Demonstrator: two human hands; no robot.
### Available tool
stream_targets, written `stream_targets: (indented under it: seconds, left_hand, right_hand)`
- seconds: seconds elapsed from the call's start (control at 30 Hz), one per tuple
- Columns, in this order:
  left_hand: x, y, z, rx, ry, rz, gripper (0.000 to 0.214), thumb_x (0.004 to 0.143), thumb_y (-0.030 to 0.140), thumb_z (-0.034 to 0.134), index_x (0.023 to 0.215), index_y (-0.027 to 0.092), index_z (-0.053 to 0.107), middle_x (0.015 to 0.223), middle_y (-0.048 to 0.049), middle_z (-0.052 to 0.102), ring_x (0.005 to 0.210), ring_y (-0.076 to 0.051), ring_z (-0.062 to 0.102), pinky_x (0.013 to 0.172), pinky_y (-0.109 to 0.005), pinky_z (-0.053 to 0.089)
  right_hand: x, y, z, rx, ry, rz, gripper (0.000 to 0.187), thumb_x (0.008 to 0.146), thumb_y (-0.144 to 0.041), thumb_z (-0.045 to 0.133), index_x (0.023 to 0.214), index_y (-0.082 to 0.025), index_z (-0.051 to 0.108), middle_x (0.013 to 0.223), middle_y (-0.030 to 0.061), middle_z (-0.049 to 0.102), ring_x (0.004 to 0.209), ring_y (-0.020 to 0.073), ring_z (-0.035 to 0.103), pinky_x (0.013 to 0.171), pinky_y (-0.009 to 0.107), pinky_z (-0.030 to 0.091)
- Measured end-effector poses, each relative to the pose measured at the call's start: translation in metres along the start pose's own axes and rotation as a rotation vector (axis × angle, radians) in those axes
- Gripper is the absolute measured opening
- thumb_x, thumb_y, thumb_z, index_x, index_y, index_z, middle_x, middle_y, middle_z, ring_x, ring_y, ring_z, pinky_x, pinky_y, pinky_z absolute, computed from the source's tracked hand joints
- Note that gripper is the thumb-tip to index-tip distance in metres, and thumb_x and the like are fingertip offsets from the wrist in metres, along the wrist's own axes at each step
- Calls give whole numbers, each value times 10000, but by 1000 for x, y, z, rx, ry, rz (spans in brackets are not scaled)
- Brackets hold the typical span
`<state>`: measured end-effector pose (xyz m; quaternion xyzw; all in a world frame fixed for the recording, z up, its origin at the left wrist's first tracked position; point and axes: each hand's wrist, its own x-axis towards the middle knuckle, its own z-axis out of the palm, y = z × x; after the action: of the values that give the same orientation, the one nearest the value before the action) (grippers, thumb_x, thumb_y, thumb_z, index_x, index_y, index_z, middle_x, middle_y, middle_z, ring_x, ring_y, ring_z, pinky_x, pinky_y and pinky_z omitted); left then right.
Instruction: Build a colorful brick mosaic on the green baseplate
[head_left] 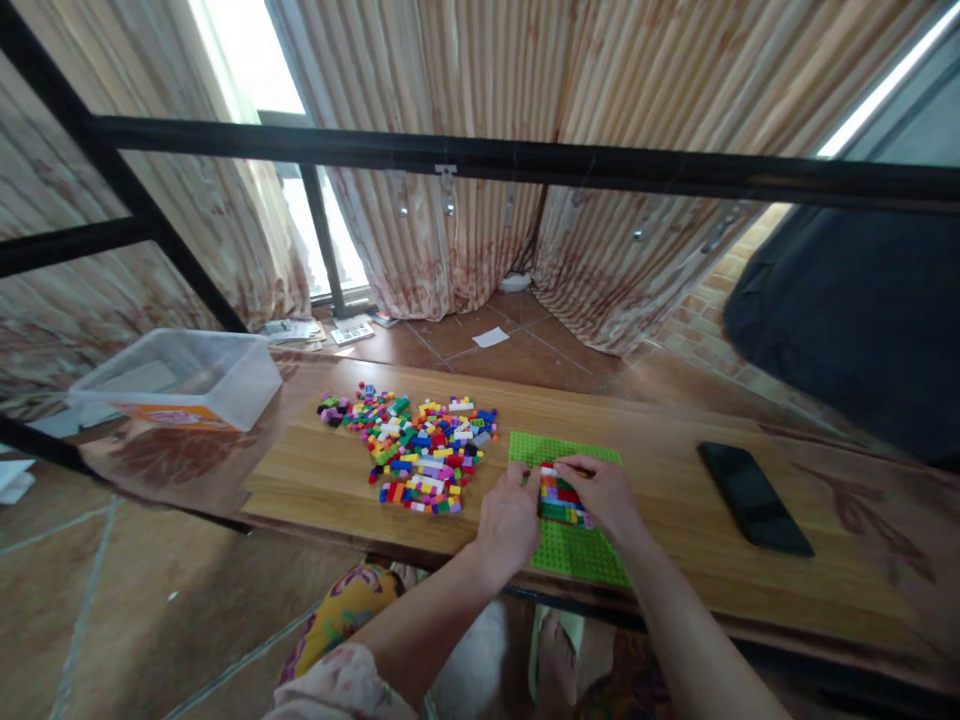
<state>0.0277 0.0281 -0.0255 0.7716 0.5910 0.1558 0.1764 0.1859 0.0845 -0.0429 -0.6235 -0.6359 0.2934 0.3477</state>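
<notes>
A green studded baseplate (581, 555) lies on the wooden board in front of me. On it is a flat patch of multicoloured toy bricks (561, 500) set in rows. My left hand (508, 518) rests at the patch's left side, fingers bent and slightly apart against the plate, with nothing visible in them. From the right, my right hand (604, 492) reaches over the patch's far edge. Its thumb and fingertips are pinched together there, and whatever is between them is hidden. Left of the plate spreads a pile of loose toy bricks (427, 445) in many colours.
A black phone (754, 498) lies on the wooden board (675, 560) to the right. At the table's left end stands a clear plastic box (255, 385). A black metal bar (510, 160) crosses beyond the table, before striped curtains (480, 80). Papers (491, 338) lie on the tiled floor.
</notes>
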Motion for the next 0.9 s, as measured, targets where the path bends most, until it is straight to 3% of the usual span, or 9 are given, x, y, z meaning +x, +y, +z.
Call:
stream_targets:
  seconds: [0.17, 0.3, 0.4, 0.7, 0.9]
  left_hand:
    - [-2, 1, -1, -32, -3, -33, 393, 806, 118, 453, 1183, 202, 520, 1205, -98, 504, 1009, -232, 570, 817, -337, 526]
    - [-2, -1, -5, -76, 8, -45, 297, 800, 136, 467, 1068, 183, 586, 1178, -97, 527, 920, -219, 608, 782, -345, 544]
    - [-2, -7, -10, -110, 89, -64, 265, 829, 136, 443, 1033, 181, 607, 1136, -91, 554, 871, -197, 622, 771, -330, 545]
    - [9, -49, -54, -308, 479, -178, 243, 869, 132, 444, 964, 168, 665, 1009, -73, 636, 912, -168, 613, 871, -295, 488]
    - [14, -78, -73, -403, 573, -313, 206, 845, 144, 498, 906, 166, 693, 928, -56, 673, 881, -164, 614, 855, -301, 483]
  right_hand:
    - [1, -4, -4, -34, 10, -18, 287, 729, -447, 596, 786, -208, 745, 818, 54, 746, 770, 226, 680, 717, 340, 510]
    - [-2, -20, -5, -123, 158, -51, 344, 776, -458, 535, 848, -185, 731, 883, 91, 740, 817, 243, 672, 739, 353, 500]
    - [-5, -35, 0, -165, 218, -146, 358, 812, -458, 495, 862, -183, 718, 911, 108, 729, 834, 244, 661, 777, 362, 485]
    - [-17, -64, 37, -119, 42, -375, 275, 867, -365, 478, 899, -192, 689, 925, 79, 695, 895, 216, 617, 838, 362, 461]
    - [-25, -63, 49, -252, -75, -423, 235, 874, -292, 484, 913, -181, 687, 967, 87, 686, 939, 232, 590, 865, 378, 443]
